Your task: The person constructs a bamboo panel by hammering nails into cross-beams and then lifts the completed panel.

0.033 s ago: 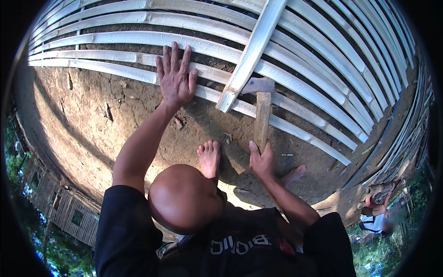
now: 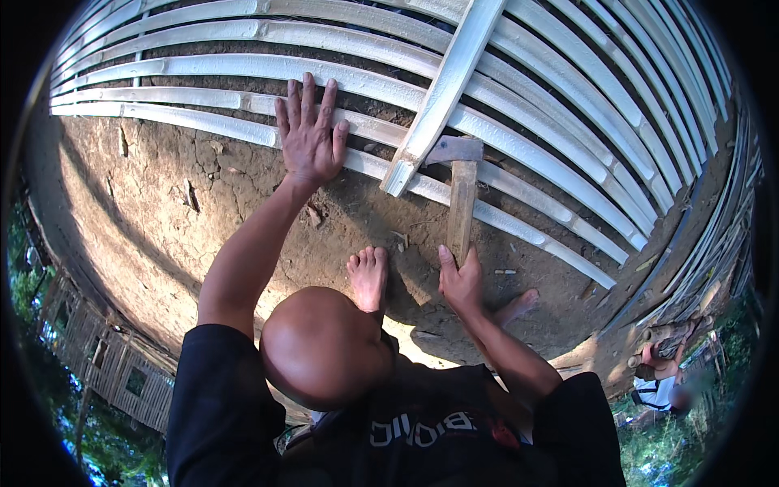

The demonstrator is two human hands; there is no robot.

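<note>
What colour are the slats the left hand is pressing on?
White, over bare brown earth; the slats show best in the head view, under the left hand.

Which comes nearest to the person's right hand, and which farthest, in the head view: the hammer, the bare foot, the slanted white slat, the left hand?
Measured from the right hand:
1. Hammer: the hand holds its wooden handle.
2. Bare foot: on the dirt just to the left.
3. Slanted white slat: above, its lower end beside the hammer head.
4. Left hand: far upper left, spread flat on the white slats.

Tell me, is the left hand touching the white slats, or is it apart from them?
Touching. In the head view the left hand lies flat, fingers spread, on the white slats, with no visible gap under the palm.
</note>
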